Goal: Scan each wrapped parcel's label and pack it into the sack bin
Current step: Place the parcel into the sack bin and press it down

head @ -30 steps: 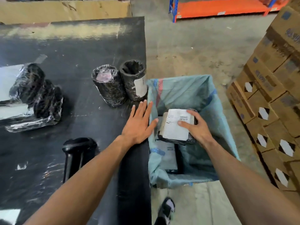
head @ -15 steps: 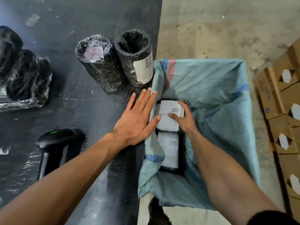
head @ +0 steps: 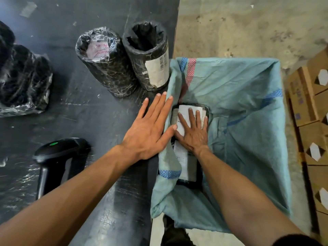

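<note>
Parcel (head: 184,112) label half hidden under flat, splayed right hand (head: 192,134); left hand (head: 149,128) spread on black table (head: 88,107); concrete floor (head: 239,29).

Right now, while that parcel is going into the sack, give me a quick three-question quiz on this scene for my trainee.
1. True or false: the right hand lies flat on a labelled parcel inside the sack bin.
2. How many cylindrical wrapped parcels stand upright on the table? A) one B) two C) four
3. Fill in: the left hand rests open at the table's edge, and the ____ with a green light lies to its left.

Key:
1. True
2. B: one with a side label, one with a pink-printed top
3. scanner
</note>
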The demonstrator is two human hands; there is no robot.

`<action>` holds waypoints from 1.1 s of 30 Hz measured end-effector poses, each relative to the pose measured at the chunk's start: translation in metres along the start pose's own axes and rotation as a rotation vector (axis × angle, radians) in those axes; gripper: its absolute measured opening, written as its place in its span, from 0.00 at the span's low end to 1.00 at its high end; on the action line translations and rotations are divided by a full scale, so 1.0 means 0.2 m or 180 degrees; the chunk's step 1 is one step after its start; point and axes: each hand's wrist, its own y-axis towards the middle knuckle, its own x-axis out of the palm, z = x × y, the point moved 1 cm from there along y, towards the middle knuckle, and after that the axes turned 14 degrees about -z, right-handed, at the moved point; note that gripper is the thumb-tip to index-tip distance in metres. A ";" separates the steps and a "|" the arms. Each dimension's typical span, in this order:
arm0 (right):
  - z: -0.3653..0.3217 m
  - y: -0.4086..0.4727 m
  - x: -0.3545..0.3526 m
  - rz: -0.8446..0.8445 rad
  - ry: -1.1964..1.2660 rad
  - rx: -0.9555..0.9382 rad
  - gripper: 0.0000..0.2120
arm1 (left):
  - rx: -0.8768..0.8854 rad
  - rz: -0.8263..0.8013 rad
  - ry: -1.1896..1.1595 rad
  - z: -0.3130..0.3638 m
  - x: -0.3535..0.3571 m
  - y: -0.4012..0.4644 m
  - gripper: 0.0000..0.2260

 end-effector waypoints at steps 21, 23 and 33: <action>0.00 -0.18 -0.27 -0.1071 0.0460 0.0462 0.36 | -0.0027 -0.0131 -0.0072 0.00 -0.01 0.00 0.33; 0.01 -0.25 -0.34 -0.1039 0.0589 0.0580 0.36 | -0.0022 -0.0151 -0.0088 0.00 -0.01 0.00 0.34; 0.00 -0.65 -0.54 -0.0713 0.0804 0.0886 0.37 | -0.0107 -0.0407 -0.0431 0.02 -0.07 -0.02 0.32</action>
